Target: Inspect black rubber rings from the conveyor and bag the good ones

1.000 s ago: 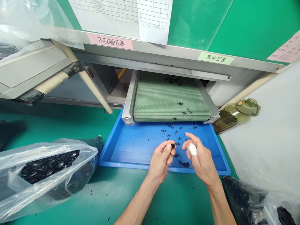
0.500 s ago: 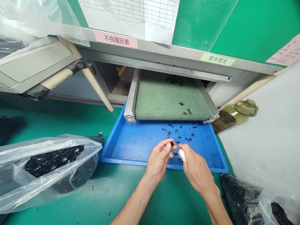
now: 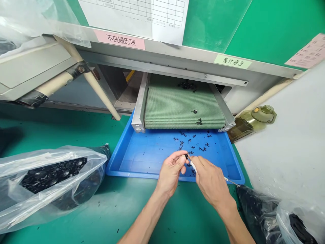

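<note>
My left hand (image 3: pixel 172 170) pinches a small black plastic part (image 3: pixel 187 156) between thumb and fingertips, just above a blue plastic tray (image 3: pixel 132 175). My right hand (image 3: pixel 210 179) grips a slim white tool (image 3: pixel 193 166), whose tip sits against the black part. A thin metal rod (image 3: pixel 231 181) sticks out behind that hand, apparently from the same tool. Several small black pieces lie scattered in the tray beneath both hands. Behind them, a green mesh conveyor belt (image 3: pixel 184 108) carries a few similar pieces.
The conveyor ends over the tray inside a steel frame (image 3: pixel 139 108). Plastic bags of black parts lie at left (image 3: pixel 50 176) and lower right (image 3: pixel 256 213). An olive-green water bottle (image 3: pixel 251 123) lies right of the tray, on a green-topped bench (image 3: pixel 127 210).
My right hand has moved left, bringing the white tool against the black part, and the metal rod now shows behind it. My left hand keeps its pinch. Fewer pieces sit on the belt's near end.
</note>
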`<action>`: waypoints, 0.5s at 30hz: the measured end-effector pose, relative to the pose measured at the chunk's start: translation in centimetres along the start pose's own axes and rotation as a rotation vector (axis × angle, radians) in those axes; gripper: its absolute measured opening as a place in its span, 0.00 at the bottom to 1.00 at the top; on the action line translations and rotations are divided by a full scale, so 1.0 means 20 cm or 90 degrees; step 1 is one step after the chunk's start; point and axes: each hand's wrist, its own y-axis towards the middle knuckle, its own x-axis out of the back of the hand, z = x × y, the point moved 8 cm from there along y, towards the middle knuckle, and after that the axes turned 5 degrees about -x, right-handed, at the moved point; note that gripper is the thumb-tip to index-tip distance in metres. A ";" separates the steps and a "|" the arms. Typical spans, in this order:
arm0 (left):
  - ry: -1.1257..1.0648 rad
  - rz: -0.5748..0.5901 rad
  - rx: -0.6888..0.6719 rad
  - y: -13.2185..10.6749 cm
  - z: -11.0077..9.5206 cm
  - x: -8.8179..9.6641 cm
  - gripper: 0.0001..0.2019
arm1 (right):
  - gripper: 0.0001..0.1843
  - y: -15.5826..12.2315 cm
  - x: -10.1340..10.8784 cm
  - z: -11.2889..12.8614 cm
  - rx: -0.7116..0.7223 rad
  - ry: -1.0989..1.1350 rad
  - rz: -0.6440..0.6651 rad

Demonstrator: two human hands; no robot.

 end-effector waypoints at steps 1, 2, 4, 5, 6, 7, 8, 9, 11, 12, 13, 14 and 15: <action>0.008 0.004 -0.002 0.00 0.00 0.00 0.17 | 0.16 0.00 0.00 0.00 0.002 0.001 0.004; 0.016 0.008 -0.003 0.00 0.00 0.00 0.17 | 0.17 0.00 0.00 0.00 0.002 0.002 0.009; 0.030 0.019 -0.006 0.00 -0.01 0.01 0.16 | 0.17 0.00 0.00 0.00 -0.004 0.005 0.023; 0.038 0.024 -0.008 0.00 -0.01 0.01 0.16 | 0.17 0.00 -0.01 0.00 -0.006 0.009 0.029; 0.046 0.027 -0.011 0.00 -0.01 0.01 0.15 | 0.17 0.00 -0.01 0.00 -0.008 0.013 0.034; 0.055 0.029 -0.012 0.00 -0.02 0.01 0.15 | 0.17 0.00 -0.01 0.00 -0.010 0.016 0.037; 0.064 0.030 -0.014 -0.01 -0.02 0.01 0.15 | 0.17 0.00 -0.01 0.00 -0.008 0.017 0.036; 0.071 0.030 -0.015 -0.01 -0.02 0.01 0.15 | 0.18 0.00 0.00 0.00 -0.005 0.015 0.033; 0.082 0.029 -0.016 -0.01 -0.03 0.01 0.16 | 0.18 0.00 0.00 0.00 0.001 0.006 0.021; 0.089 0.028 -0.016 -0.01 -0.03 0.01 0.16 | 0.18 -0.01 0.00 0.00 0.003 0.000 0.015; 0.097 0.027 -0.018 -0.01 -0.04 0.01 0.16 | 0.18 -0.01 0.00 0.00 0.003 -0.009 0.009; 0.106 0.028 -0.020 -0.01 -0.04 0.01 0.16 | 0.17 -0.01 0.00 0.00 0.002 -0.020 0.001; 0.115 0.029 -0.024 -0.01 -0.05 0.01 0.16 | 0.16 -0.01 0.00 0.00 0.001 -0.031 -0.008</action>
